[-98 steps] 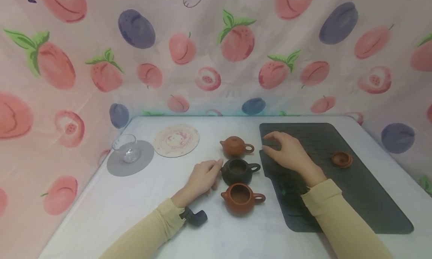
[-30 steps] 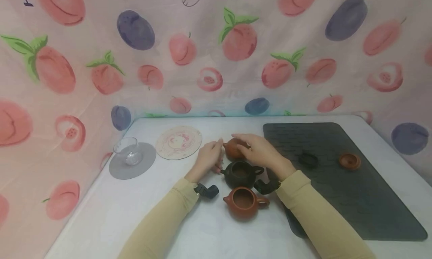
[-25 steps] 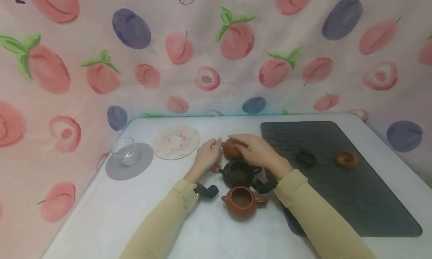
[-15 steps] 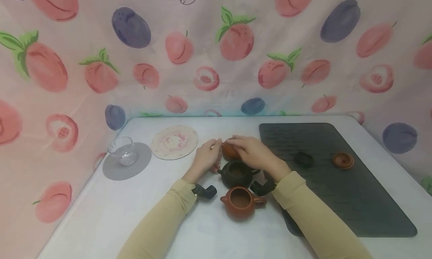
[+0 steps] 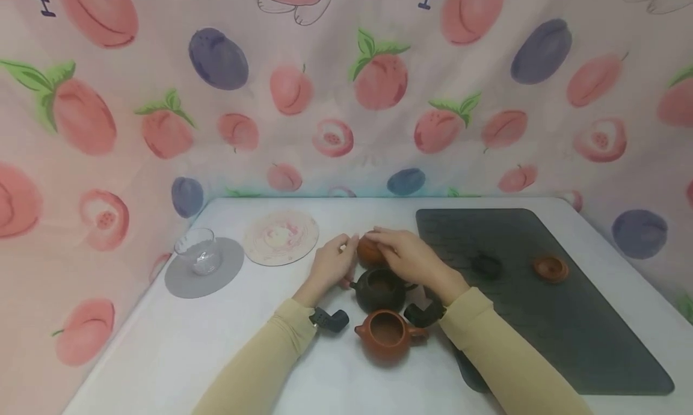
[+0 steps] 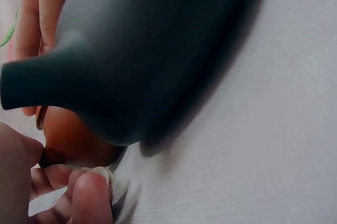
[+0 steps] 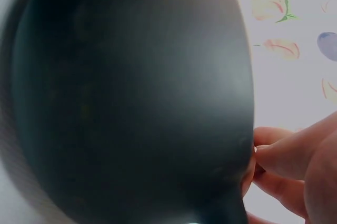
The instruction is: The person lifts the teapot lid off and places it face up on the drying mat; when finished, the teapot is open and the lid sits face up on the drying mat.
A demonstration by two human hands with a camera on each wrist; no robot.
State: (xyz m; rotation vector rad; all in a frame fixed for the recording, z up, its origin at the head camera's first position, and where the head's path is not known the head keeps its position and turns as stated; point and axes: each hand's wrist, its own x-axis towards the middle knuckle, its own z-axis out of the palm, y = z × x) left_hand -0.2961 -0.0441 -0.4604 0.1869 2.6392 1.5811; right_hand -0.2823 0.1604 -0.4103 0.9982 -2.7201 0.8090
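Note:
Three small clay teapots stand in a row on the white table. My left hand (image 5: 331,263) pinches the spout of the farthest, reddish-brown teapot (image 5: 369,254); the left wrist view shows thumb and fingers meeting there. Over that teapot's top arches my right hand (image 5: 417,258), its thumb and fingers pinching the lid (image 7: 247,179), which is mostly hidden. In the left wrist view the lid's edge looks tilted. The lidless dark teapot (image 5: 376,296) is the middle one, close to both wrists and large in both wrist views. Nearest is an open reddish-brown teapot (image 5: 385,344).
On the right lies a dark grey mat (image 5: 557,331) bearing a dark lid (image 5: 486,266) and a brown lid (image 5: 550,269). At left, a glass cup (image 5: 199,254) stands on a grey coaster (image 5: 230,270). A round patterned mat (image 5: 281,237) lies farther back.
My right hand has come left from the dark mat to the farthest teapot's top. My left hand has shifted from the dark teapot's spout to the farthest one's. Both barely move over the last second.

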